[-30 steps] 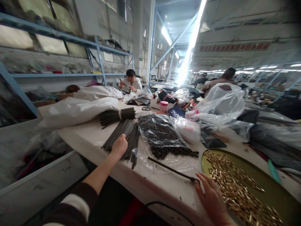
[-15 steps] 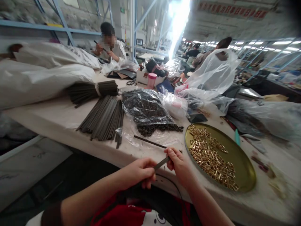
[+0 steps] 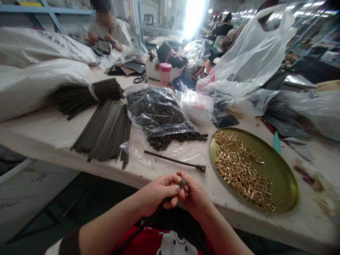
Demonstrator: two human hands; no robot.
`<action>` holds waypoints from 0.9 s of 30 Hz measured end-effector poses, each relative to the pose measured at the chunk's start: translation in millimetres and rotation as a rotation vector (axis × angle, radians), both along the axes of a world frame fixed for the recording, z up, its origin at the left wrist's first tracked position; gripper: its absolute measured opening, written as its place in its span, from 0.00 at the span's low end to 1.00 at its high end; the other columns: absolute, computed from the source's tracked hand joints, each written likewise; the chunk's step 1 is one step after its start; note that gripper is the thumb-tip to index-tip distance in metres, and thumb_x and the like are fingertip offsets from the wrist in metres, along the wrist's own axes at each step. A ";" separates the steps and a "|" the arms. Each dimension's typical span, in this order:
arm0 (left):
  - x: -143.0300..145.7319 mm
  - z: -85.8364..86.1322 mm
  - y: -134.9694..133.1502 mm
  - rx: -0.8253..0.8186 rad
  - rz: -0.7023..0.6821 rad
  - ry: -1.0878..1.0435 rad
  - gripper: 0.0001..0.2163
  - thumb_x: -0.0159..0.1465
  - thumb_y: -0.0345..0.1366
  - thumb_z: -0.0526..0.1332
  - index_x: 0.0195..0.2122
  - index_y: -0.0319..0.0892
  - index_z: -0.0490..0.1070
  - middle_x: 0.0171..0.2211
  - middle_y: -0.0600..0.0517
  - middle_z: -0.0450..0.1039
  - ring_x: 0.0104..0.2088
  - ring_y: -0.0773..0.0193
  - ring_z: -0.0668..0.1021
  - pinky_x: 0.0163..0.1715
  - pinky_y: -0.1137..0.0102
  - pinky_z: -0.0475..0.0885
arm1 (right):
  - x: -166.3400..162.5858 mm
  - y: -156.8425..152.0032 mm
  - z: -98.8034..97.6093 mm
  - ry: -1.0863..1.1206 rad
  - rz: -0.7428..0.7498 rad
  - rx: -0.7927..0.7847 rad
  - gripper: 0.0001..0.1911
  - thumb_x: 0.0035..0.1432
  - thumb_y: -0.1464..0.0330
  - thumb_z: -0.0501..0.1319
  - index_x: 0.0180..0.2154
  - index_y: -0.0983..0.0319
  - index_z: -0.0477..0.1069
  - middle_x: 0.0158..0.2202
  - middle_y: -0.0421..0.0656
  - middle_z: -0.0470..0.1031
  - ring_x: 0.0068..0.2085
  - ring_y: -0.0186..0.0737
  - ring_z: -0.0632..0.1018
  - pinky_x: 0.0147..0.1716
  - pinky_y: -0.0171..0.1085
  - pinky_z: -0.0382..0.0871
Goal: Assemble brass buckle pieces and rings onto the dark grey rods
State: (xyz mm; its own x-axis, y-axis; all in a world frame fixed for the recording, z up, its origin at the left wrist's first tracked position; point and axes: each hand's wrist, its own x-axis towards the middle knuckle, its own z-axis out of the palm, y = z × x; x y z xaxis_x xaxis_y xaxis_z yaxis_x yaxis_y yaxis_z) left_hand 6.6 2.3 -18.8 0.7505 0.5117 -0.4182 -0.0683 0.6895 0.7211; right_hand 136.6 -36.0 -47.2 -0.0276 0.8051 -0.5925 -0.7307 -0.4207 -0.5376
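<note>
My left hand [image 3: 166,189] is closed on a dark, narrow strap [image 3: 182,183], whose short end sticks up between thumb and forefinger. The rest of that strap trails down to the left across my lap. Against the left fingers, my right hand [image 3: 195,194] is pinched at the same end, its fingertips partly hidden. Just beyond both hands lies another dark strap [image 3: 170,159] with a small fitting at its right end. To the right, a round gold tray [image 3: 281,170] holds many small gold buckles [image 3: 245,177].
A plastic bag [image 3: 159,109] of small black loops spills forward on the table. Left of it are a loose pile of dark strips [image 3: 103,132] and a tied bundle [image 3: 87,94]. A pink-lidded jar [image 3: 165,72] stands behind. Another person [image 3: 106,32] works across the table.
My hands have come together at the strap's end, where a length of it was stretched between them before. The view has tilted down, and the table strap's right end is now uncovered.
</note>
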 end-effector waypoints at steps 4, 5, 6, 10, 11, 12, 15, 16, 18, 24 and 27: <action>-2.6 3.2 7.3 0.017 -0.036 0.059 0.11 0.54 0.39 0.61 0.30 0.36 0.64 0.25 0.54 0.68 0.16 0.79 0.65 0.12 0.81 0.52 | 8.5 1.1 2.5 -0.034 0.078 0.065 0.16 0.44 0.58 0.65 0.25 0.62 0.64 0.14 0.31 0.60 0.16 0.26 0.63 0.17 0.27 0.57; -2.5 4.4 8.1 0.024 -0.046 0.058 0.11 0.55 0.39 0.61 0.30 0.36 0.63 0.26 0.53 0.69 0.16 0.79 0.65 0.12 0.81 0.52 | 9.8 0.8 2.7 -0.034 0.105 0.082 0.16 0.45 0.58 0.65 0.24 0.63 0.63 0.14 0.32 0.61 0.16 0.26 0.63 0.17 0.27 0.57; -1.9 5.7 8.1 0.031 -0.052 0.051 0.11 0.55 0.39 0.61 0.30 0.36 0.63 0.26 0.53 0.69 0.16 0.78 0.65 0.13 0.81 0.52 | 10.4 0.2 2.7 -0.029 0.128 0.097 0.17 0.46 0.57 0.64 0.22 0.63 0.62 0.14 0.32 0.61 0.16 0.26 0.63 0.18 0.27 0.57; 1.9 9.9 4.4 0.069 -0.065 0.059 0.11 0.55 0.40 0.60 0.30 0.37 0.62 0.25 0.54 0.69 0.16 0.78 0.65 0.13 0.81 0.53 | 8.6 -3.2 1.2 0.035 0.180 0.096 0.19 0.47 0.55 0.62 0.20 0.63 0.60 0.13 0.33 0.62 0.16 0.27 0.64 0.18 0.28 0.58; 0.3 10.7 3.7 0.089 -0.088 0.083 0.11 0.56 0.40 0.59 0.31 0.38 0.62 0.25 0.54 0.69 0.16 0.78 0.66 0.14 0.81 0.54 | 9.7 -3.6 1.2 0.052 0.176 0.087 0.19 0.47 0.56 0.62 0.20 0.63 0.60 0.13 0.33 0.61 0.16 0.27 0.64 0.17 0.27 0.58; -3.4 11.3 3.5 0.116 -0.127 0.116 0.10 0.56 0.40 0.58 0.31 0.38 0.61 0.25 0.54 0.69 0.17 0.77 0.66 0.15 0.80 0.55 | 12.4 -3.6 1.6 0.063 0.154 0.080 0.19 0.47 0.57 0.63 0.20 0.63 0.60 0.13 0.33 0.60 0.16 0.26 0.63 0.17 0.27 0.57; -30.1 13.3 7.4 0.251 -0.272 0.276 0.08 0.58 0.39 0.57 0.32 0.38 0.63 0.24 0.55 0.70 0.20 0.74 0.69 0.18 0.80 0.58 | 32.6 -1.1 4.1 0.053 -0.044 0.091 0.16 0.45 0.61 0.66 0.22 0.63 0.62 0.14 0.31 0.58 0.15 0.23 0.59 0.14 0.24 0.52; -43.4 14.1 9.9 0.310 -0.296 0.341 0.08 0.58 0.38 0.57 0.32 0.38 0.64 0.24 0.55 0.70 0.21 0.74 0.70 0.20 0.79 0.60 | 42.3 -0.2 5.0 0.033 -0.126 0.104 0.15 0.44 0.62 0.66 0.23 0.63 0.62 0.14 0.30 0.58 0.15 0.23 0.58 0.14 0.24 0.51; -73.2 16.3 16.0 0.400 -0.282 0.446 0.08 0.58 0.39 0.57 0.31 0.39 0.65 0.24 0.56 0.69 0.23 0.71 0.71 0.24 0.77 0.64 | 61.7 -0.3 5.4 -0.026 -0.258 0.132 0.16 0.43 0.64 0.67 0.23 0.62 0.61 0.14 0.30 0.58 0.15 0.23 0.58 0.14 0.24 0.51; -132.7 38.3 39.1 0.499 0.279 0.562 0.08 0.50 0.38 0.65 0.26 0.40 0.68 0.21 0.57 0.71 0.22 0.71 0.70 0.23 0.78 0.64 | 58.6 -28.3 -11.5 -0.369 -0.218 0.246 0.15 0.47 0.60 0.64 0.24 0.60 0.60 0.16 0.31 0.60 0.18 0.27 0.61 0.18 0.27 0.55; -123.0 60.9 45.8 0.439 0.770 0.315 0.08 0.49 0.36 0.64 0.26 0.41 0.65 0.27 0.56 0.74 0.26 0.68 0.74 0.28 0.75 0.68 | 26.3 -46.8 -17.2 -0.716 0.172 0.381 0.12 0.49 0.61 0.61 0.23 0.61 0.63 0.18 0.35 0.64 0.22 0.30 0.64 0.24 0.31 0.59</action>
State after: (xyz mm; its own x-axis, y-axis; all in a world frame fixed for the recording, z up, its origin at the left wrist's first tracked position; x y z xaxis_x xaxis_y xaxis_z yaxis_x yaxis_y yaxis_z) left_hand -116.4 48.1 42.1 0.0252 0.9802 -0.1966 -0.1499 0.1981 0.9686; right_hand 162.9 -82.8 -64.4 0.1112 0.9732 -0.2012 -0.0998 -0.1905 -0.9766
